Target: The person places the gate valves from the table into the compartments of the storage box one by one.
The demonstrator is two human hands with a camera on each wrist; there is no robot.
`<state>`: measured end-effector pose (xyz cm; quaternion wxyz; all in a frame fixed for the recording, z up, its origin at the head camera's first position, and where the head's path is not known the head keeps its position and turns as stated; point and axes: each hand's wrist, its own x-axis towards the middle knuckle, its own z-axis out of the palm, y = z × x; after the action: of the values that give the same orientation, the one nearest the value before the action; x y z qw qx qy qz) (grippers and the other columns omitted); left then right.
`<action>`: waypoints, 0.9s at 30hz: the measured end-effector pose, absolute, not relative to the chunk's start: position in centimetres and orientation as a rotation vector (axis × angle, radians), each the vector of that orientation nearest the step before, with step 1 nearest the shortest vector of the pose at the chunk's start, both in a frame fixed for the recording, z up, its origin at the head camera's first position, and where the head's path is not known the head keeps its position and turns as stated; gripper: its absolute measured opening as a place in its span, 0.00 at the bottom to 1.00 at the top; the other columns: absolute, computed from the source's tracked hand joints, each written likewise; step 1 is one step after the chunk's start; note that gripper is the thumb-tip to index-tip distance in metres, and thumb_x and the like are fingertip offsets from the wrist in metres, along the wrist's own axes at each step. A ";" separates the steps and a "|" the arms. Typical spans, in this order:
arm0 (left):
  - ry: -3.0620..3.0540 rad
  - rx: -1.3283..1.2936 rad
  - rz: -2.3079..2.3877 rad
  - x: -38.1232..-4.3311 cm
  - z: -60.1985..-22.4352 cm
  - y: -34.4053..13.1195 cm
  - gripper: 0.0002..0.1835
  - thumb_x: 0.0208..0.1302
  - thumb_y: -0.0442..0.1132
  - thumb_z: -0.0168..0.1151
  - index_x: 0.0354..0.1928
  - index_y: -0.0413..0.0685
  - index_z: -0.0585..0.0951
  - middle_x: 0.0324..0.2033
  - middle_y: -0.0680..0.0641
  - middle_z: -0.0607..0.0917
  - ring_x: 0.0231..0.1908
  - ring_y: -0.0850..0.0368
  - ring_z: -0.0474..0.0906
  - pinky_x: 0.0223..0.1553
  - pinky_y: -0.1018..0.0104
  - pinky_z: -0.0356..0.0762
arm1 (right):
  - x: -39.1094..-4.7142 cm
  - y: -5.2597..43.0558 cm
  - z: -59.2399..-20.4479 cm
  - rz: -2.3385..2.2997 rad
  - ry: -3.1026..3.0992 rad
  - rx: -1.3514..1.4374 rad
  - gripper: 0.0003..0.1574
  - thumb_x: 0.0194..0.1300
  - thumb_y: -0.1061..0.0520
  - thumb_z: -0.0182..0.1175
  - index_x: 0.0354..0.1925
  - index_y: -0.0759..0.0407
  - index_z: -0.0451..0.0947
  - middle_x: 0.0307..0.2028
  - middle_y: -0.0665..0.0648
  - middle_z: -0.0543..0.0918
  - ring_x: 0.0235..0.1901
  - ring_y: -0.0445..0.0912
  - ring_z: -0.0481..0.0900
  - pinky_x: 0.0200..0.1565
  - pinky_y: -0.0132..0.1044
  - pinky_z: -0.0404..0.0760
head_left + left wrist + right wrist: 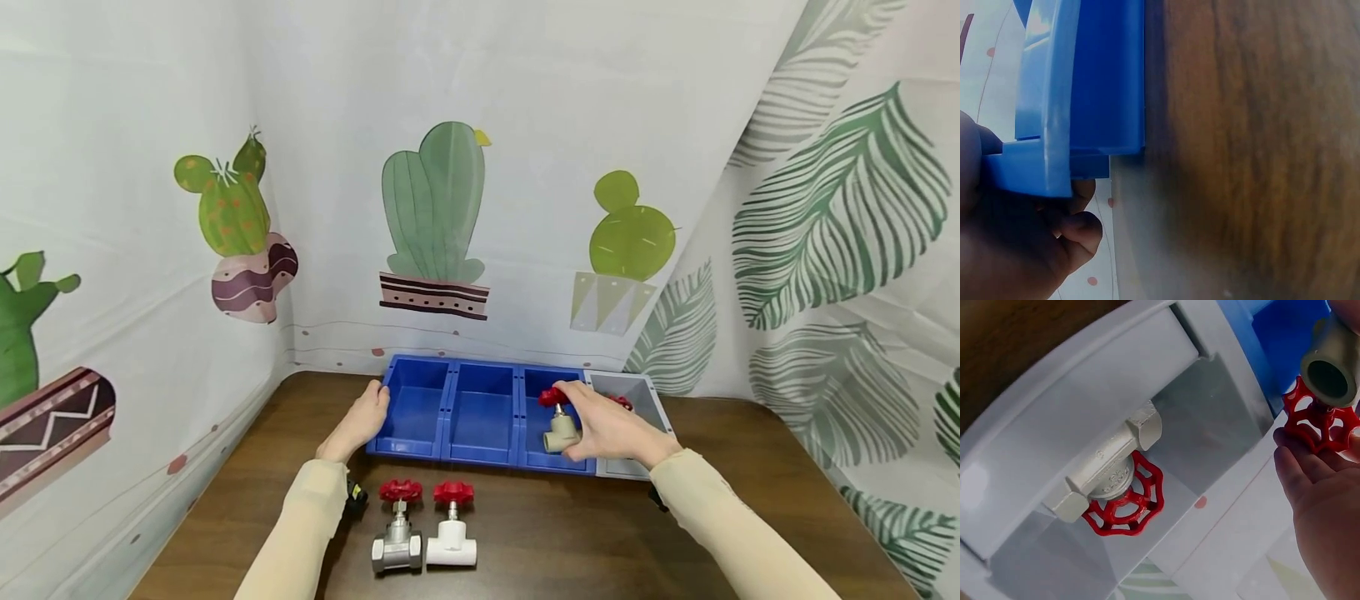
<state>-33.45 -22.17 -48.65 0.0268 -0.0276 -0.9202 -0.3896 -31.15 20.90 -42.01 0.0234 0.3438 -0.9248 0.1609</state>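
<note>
My right hand (611, 429) holds a beige plastic gate valve (561, 433) with a red handwheel over the third blue bin (531, 379). In the right wrist view the fingers lie along the handwheel (1315, 419), and the pipe opening faces the camera. My left hand (363, 422) grips the outer end wall of the leftmost blue bin (401, 454); the left wrist view shows its fingers curled around the raised rim (1057, 125). Right of the blue bins, a grey bin (1085, 387) contains a metal valve (1100, 465) with a red handwheel, mostly hidden in the head view.
On the brown table (555, 533), in front of the bins, stand a metal valve (397, 546) and a white plastic valve (452, 543), both with red handwheels. The middle blue bin (480, 454) joins its neighbours in one row. A cactus-print curtain (540, 167) hangs behind.
</note>
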 end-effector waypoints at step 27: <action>-2.831 -0.058 -1.176 -33.6 -48.9 -22.0 0.15 0.79 0.43 0.35 0.51 0.38 0.66 0.40 0.38 0.75 0.41 0.43 0.73 0.45 0.49 0.70 | -36.2 18.0 -45.2 0.197 -2.956 0.966 0.62 0.39 0.42 0.74 0.67 0.67 0.62 0.55 0.64 0.75 0.48 0.59 0.77 0.53 0.53 0.74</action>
<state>-33.58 -22.05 -48.93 0.0376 -0.0190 -0.9227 -0.3833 -36.17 18.03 -45.25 0.0129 0.3101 -0.9485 0.0631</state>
